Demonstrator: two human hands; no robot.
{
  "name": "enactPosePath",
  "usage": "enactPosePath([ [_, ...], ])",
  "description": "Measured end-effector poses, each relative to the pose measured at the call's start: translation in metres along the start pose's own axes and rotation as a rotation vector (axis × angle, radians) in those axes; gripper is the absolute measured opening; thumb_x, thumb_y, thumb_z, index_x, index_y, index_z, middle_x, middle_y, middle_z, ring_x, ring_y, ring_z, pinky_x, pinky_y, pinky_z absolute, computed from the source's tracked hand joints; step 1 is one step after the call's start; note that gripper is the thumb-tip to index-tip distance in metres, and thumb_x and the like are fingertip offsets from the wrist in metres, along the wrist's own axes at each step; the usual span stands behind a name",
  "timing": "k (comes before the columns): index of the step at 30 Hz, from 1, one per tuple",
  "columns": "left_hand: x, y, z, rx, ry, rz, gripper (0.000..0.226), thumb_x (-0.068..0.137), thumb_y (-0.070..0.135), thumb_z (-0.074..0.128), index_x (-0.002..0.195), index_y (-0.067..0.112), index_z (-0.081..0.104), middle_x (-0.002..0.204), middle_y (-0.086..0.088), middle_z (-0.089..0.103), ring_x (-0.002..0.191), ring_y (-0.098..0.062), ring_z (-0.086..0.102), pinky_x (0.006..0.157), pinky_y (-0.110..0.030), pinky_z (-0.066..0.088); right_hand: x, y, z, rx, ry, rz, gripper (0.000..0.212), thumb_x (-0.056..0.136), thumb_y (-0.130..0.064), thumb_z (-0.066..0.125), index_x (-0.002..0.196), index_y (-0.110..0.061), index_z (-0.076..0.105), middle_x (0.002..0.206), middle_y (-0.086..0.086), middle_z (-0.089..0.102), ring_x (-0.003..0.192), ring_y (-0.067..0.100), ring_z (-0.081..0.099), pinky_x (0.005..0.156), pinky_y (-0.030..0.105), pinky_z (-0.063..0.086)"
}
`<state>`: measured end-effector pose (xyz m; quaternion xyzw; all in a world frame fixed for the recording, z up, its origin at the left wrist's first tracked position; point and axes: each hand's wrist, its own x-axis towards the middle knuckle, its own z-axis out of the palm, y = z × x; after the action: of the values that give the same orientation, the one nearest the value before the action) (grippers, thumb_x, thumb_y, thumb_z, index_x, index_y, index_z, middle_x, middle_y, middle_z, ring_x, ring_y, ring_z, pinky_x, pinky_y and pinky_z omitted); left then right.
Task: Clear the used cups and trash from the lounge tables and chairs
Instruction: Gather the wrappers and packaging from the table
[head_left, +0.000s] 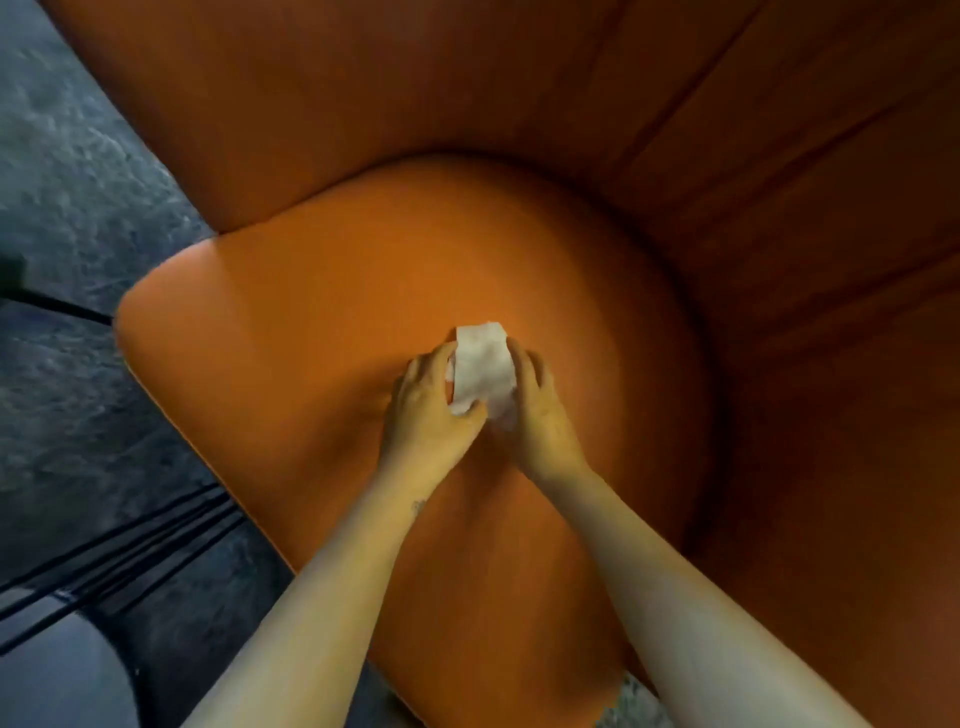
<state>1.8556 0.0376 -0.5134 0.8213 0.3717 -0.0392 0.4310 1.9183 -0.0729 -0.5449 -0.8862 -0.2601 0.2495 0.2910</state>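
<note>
Gripping a white napkin (483, 366) from both sides, left hand (427, 410) and right hand (540, 415) curl their fingers around it above the orange seat (291, 322).

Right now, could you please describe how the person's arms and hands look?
Both arms are bare to the frame edge: no sleeves show. The left hand and right hand wear no gloves, rings or watch. A small dark mark, perhaps a tattoo, sits on the left forearm.
</note>
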Motion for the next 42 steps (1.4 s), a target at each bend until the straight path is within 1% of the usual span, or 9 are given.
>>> enactPosePath([
  [8,-0.01,-0.023,0.026,-0.048,0.016,-0.112,0.063,0.078,0.015,0.064,0.136,0.016,0.039,0.138,-0.009,0.044,0.126,-0.024,0.04,0.089,-0.018,0.026,-0.009,0.004,0.021,0.112,-0.064,-0.117,0.037,0.073,0.002,0.06,0.109,-0.005,0.059,0.101,0.013,0.052,0.077,0.031,0.056,0.06,0.036,0.042],
  [11,-0.037,-0.014,0.006,-0.097,0.118,-0.057,0.046,0.081,0.013,0.061,0.126,0.018,0.051,0.126,-0.006,0.055,0.116,-0.023,0.048,0.08,-0.013,0.028,-0.019,-0.018,0.002,0.113,-0.029,-0.23,0.03,0.074,0.003,0.062,0.103,-0.005,0.063,0.097,0.011,0.053,0.073,0.017,0.049,0.059,0.016,0.039],
  [16,-0.09,0.012,-0.042,-0.222,0.288,-0.119,0.031,0.092,0.019,0.049,0.123,0.016,0.053,0.12,-0.004,0.057,0.108,-0.02,0.052,0.077,-0.016,0.034,-0.047,-0.088,-0.029,0.248,0.022,-0.439,0.035,0.075,-0.001,0.059,0.109,-0.008,0.054,0.105,-0.001,0.043,0.082,-0.006,0.039,0.069,0.0,0.036],
  [20,-0.158,0.028,-0.092,-0.35,0.493,-0.139,0.024,0.093,0.018,0.045,0.115,0.016,0.057,0.111,-0.004,0.061,0.099,-0.017,0.057,0.082,-0.027,0.044,-0.099,-0.144,-0.04,0.389,-0.085,-0.6,0.036,0.078,-0.004,0.062,0.112,-0.007,0.049,0.109,0.002,0.044,0.093,0.001,0.05,0.076,0.013,0.048],
  [24,-0.246,0.029,-0.138,-0.456,0.667,-0.226,0.03,0.091,0.035,0.042,0.116,0.024,0.055,0.109,-0.002,0.064,0.099,-0.013,0.059,0.086,-0.03,0.047,-0.163,-0.207,-0.048,0.528,-0.385,-0.72,0.04,0.082,-0.006,0.061,0.111,-0.028,0.045,0.103,-0.003,0.058,0.092,0.01,0.063,0.077,0.023,0.052],
  [28,-0.328,0.015,-0.178,-0.481,0.919,-0.283,0.019,0.093,0.021,0.049,0.106,0.032,0.057,0.097,0.009,0.066,0.092,-0.002,0.061,0.079,-0.018,0.048,-0.229,-0.27,-0.033,0.477,-0.668,-0.879,0.032,0.088,-0.012,0.055,0.113,-0.029,0.043,0.088,-0.017,0.063,0.079,0.003,0.065,0.063,0.022,0.052],
  [31,-0.388,-0.007,-0.207,-0.438,1.1,-0.36,0.014,0.09,0.014,0.052,0.096,0.023,0.061,0.092,0.0,0.069,0.089,-0.018,0.064,0.077,-0.033,0.051,-0.276,-0.312,-0.01,0.296,-0.693,-1.061,0.026,0.091,-0.026,0.052,0.114,-0.023,0.042,0.067,-0.018,0.049,0.054,0.0,0.049,0.051,0.021,0.039],
  [35,-0.455,-0.044,-0.239,-0.34,1.256,-0.505,0.018,0.09,0.006,0.048,0.089,0.023,0.055,0.082,0.0,0.061,0.078,-0.02,0.058,0.067,-0.025,0.04,-0.319,-0.352,0.02,0.14,-0.774,-1.196,0.045,0.087,-0.021,0.058,0.126,-0.021,0.036,0.101,-0.015,0.04,0.07,0.005,0.047,0.058,0.019,0.034],
  [42,-0.53,-0.131,-0.296,-0.446,1.318,-0.487,0.02,0.093,0.014,0.044,0.079,0.026,0.053,0.07,0.014,0.058,0.065,0.0,0.052,0.058,-0.011,0.038,-0.376,-0.409,0.11,0.128,-0.872,-1.279,0.051,0.082,-0.032,0.062,0.125,-0.032,0.035,0.106,-0.022,0.039,0.071,-0.002,0.046,0.062,0.02,0.042],
])
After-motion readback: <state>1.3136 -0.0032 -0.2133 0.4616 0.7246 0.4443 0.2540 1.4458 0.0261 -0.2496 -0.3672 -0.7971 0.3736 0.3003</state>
